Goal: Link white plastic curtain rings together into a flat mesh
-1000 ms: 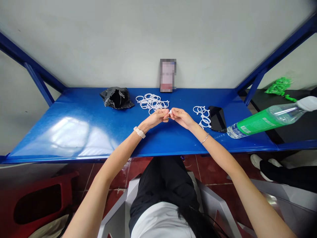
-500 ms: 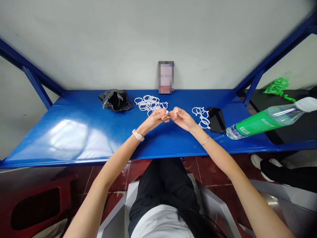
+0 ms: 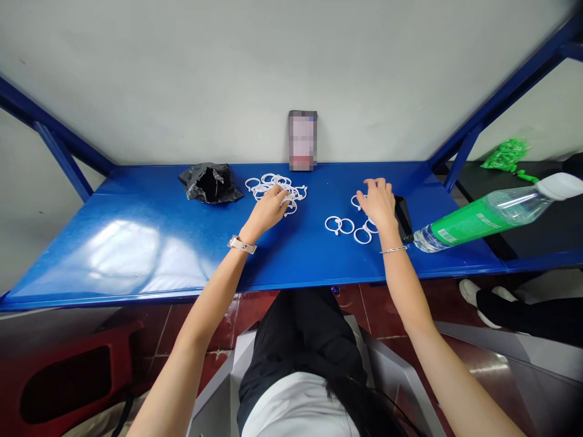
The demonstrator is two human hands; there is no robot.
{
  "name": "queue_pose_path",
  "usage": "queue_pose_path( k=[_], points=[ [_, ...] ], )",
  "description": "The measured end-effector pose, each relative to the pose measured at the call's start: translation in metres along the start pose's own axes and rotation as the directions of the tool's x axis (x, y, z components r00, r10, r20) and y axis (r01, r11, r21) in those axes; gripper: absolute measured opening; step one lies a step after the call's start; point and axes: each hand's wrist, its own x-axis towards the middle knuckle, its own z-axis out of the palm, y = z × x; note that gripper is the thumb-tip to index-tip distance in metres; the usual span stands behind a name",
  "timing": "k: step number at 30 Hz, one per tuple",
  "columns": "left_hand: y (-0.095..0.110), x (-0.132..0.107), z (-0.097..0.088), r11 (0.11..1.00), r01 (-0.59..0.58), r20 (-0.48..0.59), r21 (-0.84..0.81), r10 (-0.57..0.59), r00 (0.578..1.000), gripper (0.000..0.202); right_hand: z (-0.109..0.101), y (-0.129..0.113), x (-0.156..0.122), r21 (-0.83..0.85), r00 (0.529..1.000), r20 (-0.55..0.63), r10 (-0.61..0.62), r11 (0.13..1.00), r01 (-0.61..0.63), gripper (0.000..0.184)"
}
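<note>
My left hand (image 3: 268, 209) reaches over a pile of white plastic rings (image 3: 296, 193), its fingers bent down among them. Its fingertips are partly hidden, and no ring is clearly gripped. On the right, my right hand (image 3: 378, 203) is spread palm down over a smaller group of white rings (image 3: 362, 235), with thumb and fingers apart. It covers some of those rings. A pair of touching or linked rings (image 3: 339, 225) lies flat on the blue table to the left of that hand.
A crumpled black plastic bag (image 3: 212, 182) gapes on the blue table (image 3: 182, 243). One phone (image 3: 302, 141) leans on the wall; a dark phone (image 3: 402, 215) lies beside my right hand. A green-labelled water bottle (image 3: 483, 218) is at the right. Someone's shoes (image 3: 469, 292) show below.
My hands have come apart from the middle: the left moved to the ring pile, the right to the smaller group. A pair of rings now lies left of that group.
</note>
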Motion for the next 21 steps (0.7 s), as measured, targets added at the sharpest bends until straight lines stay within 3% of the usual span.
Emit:
queue_pose_path(
  k=[4, 7, 10, 14, 18, 21],
  points=[
    [-0.005, -0.001, 0.002, 0.995, -0.003, -0.003, 0.097, 0.004, 1.0, 0.028, 0.0, 0.018, 0.006, -0.171, 0.98, 0.166, 0.11, 0.982, -0.081, 0.037],
    [-0.005, 0.0, 0.002, 0.992, 0.001, -0.054, 0.124, 0.006, 0.999, 0.026, 0.001, 0.01, 0.006, -0.166, 0.963, 0.262, 0.066, 0.986, -0.023, 0.035],
    [-0.001, 0.002, 0.002, 0.996, -0.025, -0.117, 0.088, 0.035, 0.993, 0.024, 0.003, -0.007, 0.001, 0.018, 0.937, 0.33, -0.114, 0.993, 0.115, 0.032],
    [0.011, 0.002, 0.007, 0.994, -0.105, -0.119, 0.002, 0.105, 0.987, 0.022, 0.016, -0.032, -0.009, 0.278, 0.866, 0.333, -0.372, 0.917, 0.287, 0.024],
    [0.027, -0.001, 0.019, 0.958, -0.285, 0.004, -0.025, 0.285, 0.958, 0.022, 0.032, -0.05, -0.016, 0.431, 0.848, 0.257, -0.463, 0.84, 0.328, 0.019],
    [0.036, -0.004, 0.027, 0.92, -0.391, 0.075, -0.03, 0.392, 0.917, 0.023, 0.037, -0.057, -0.019, 0.57, 0.857, 0.246, -0.454, 0.782, 0.251, 0.014]
  ],
)
